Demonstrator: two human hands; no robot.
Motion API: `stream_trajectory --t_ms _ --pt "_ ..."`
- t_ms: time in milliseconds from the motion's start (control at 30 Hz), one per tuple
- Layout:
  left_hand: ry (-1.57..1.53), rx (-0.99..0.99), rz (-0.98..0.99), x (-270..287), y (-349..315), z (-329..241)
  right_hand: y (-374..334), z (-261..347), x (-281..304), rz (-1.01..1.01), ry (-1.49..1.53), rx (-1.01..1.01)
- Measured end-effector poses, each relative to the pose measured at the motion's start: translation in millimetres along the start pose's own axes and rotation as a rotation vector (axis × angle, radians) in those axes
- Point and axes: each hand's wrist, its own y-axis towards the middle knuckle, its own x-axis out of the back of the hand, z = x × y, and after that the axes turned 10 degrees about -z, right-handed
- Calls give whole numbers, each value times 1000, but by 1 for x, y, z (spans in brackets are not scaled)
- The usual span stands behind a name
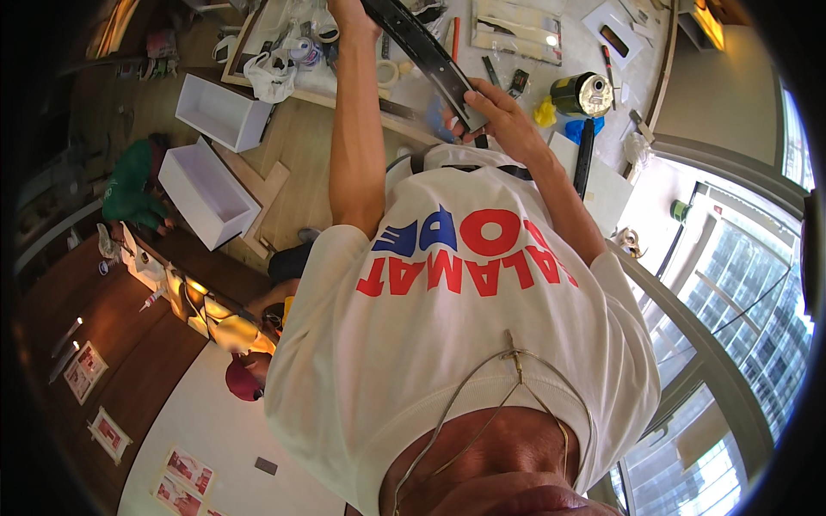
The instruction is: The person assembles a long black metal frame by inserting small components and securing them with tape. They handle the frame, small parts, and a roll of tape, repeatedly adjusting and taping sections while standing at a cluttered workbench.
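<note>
A long black metal drawer slide (422,56) slants across the worktable between my two hands. My right hand (497,116) is closed round its nearer end, thumb on top and fingers curled underneath. At the upper edge of the view, my left hand (351,15) grips the slide's farther part; its fingertips are cut off there. A second black rail (584,159) lies to the right of my right forearm. Nearest my right hand on the table are a small black part (518,82) and a yellow crumpled piece (545,112).
The cluttered worktable (576,73) holds a dark tin can (583,94), tape rolls (387,74) and a white plastic bag (269,76). Two white drawer boxes (222,112) stand on the floor at left. A person in green (136,185) bends beside them; another wears a red cap (243,378).
</note>
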Motion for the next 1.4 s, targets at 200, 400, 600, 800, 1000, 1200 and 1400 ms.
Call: stream_trajectory --t_ms 200,400,600,800,1000,1200,1400 --pt "-21 26 200 20 8 4 -8 -3 -6 55 10 -10" --pt "10 66 91 5 -11 -3 -12 1 -11 99 201 -129" --pt "89 56 126 27 4 -6 -4 -1 -8 110 290 -170" --pt "146 36 -5 9 -15 -9 -4 -11 -22 -42 17 41" --pt "165 116 42 17 -19 -8 8 -10 -24 -72 -79 -71" --pt "63 -108 5 -8 -49 -11 1 -12 -17 123 65 -73" --pt "134 -96 166 11 -35 -11 4 -27 -15 88 14 59"
